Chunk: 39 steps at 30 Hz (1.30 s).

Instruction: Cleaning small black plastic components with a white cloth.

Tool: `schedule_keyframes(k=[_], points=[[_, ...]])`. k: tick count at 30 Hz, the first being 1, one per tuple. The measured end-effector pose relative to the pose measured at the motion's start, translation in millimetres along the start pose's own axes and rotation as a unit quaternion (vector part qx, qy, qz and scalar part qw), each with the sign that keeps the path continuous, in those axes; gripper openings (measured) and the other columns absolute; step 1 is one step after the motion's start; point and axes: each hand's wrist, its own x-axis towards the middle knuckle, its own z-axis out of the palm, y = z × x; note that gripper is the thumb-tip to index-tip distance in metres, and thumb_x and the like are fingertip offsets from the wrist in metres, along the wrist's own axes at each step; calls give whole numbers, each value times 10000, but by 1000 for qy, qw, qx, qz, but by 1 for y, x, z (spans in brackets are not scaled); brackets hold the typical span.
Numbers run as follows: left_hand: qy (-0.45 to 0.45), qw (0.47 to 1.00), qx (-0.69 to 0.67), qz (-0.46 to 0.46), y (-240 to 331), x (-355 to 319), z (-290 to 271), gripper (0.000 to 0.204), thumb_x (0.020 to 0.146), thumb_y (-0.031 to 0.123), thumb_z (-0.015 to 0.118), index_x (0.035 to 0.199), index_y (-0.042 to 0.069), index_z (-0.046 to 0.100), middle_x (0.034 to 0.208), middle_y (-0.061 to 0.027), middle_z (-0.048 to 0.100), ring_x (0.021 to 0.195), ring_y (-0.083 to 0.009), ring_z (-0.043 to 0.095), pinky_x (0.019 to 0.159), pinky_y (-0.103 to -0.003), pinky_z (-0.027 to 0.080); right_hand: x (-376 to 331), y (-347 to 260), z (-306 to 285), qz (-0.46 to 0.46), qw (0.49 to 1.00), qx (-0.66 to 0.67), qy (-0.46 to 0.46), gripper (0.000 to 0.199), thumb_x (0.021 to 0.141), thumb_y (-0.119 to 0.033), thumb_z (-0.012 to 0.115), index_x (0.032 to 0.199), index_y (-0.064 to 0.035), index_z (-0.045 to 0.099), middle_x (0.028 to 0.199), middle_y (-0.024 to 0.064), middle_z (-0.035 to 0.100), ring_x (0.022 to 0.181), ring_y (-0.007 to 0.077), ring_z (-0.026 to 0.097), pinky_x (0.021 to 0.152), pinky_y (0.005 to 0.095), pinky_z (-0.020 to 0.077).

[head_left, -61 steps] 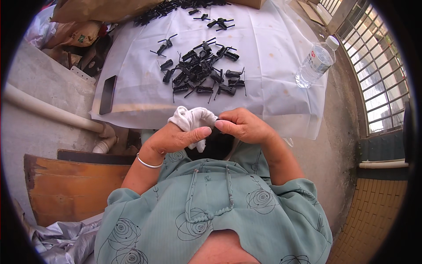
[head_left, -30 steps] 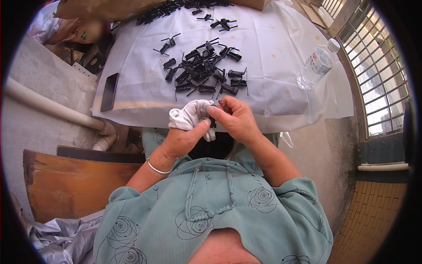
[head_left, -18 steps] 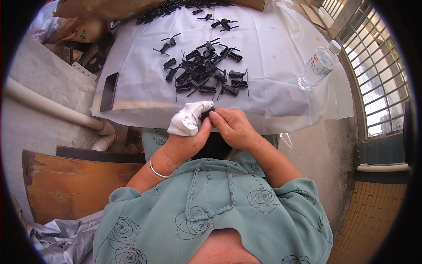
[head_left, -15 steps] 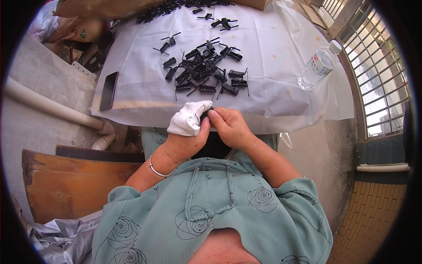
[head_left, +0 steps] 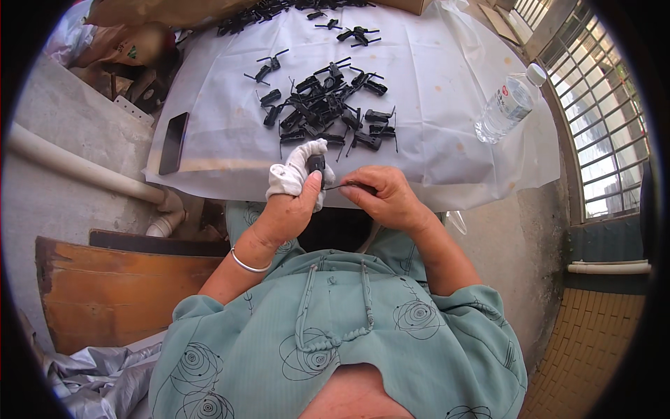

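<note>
A small black plastic part (head_left: 316, 165) stands upright in my left hand (head_left: 287, 195). White glove cloth covers that hand's fingers, and its bare thumb presses on the part. Just to the right, my right hand (head_left: 387, 199) is closed on a thin dark rod-like piece (head_left: 359, 185). A narrow length of it reaches left to the lower end of the black part; whether the two are joined I cannot tell. Beyond my hands lies a loose pile of similar black plastic parts (head_left: 317, 108), several with thin rods sticking out.
White plastic sheeting (head_left: 433, 146) covers the table. A dark phone (head_left: 173, 143) lies at its left edge, and a clear water bottle (head_left: 506, 108) is at the right. More black parts (head_left: 258, 17) lie at the far edge, near cardboard. A barred window (head_left: 593, 112) is beyond the bottle.
My hands, close together before, have moved apart, the right one going right. The black part now shows upright in the left hand, and the thin dark piece has come into view.
</note>
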Motion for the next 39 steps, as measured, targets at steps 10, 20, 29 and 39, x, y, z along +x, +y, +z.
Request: schedule_keyframes(k=[10, 20, 29, 39], points=[[-83, 992, 75, 56, -2, -4, 5, 287, 844, 70, 431, 1129, 31, 443, 818, -8, 468, 676, -64, 407, 583, -208, 385, 3, -19, 6, 109, 989, 98, 18, 169, 842, -114, 604, 738, -1, 535, 623, 23, 503, 555, 97, 413, 514, 249, 372], [-24, 952, 284, 115, 3, -6, 13, 256, 806, 33, 442, 1057, -13, 461, 884, -148, 536, 785, -256, 552, 715, -334, 448, 0, -8, 21, 23, 1000, 2, -6, 236, 904, -152, 478, 739, 15, 499, 611, 130, 476, 538, 183, 379, 525, 315, 384], [-21, 849, 495, 186, 1, 1, -9, 340, 800, 102, 575, 1125, 2, 555, 1081, -193, 569, 1037, -332, 510, 906, -378, 403, 14, 22, -7, 40, 967, -245, 58, 139, 852, -148, 537, 862, -10, 528, 693, 143, 574, 598, 309, 522, 560, 365, 444], [35, 978, 205, 15, -19, 6, -10, 216, 893, 126, 482, 1035, -3, 583, 919, -123, 631, 634, -148, 570, 579, -251, 477, 10, 32, -11, 62, 972, -207, 95, 248, 774, -134, 621, 988, -43, 537, 665, 113, 572, 574, 263, 565, 551, 361, 453]])
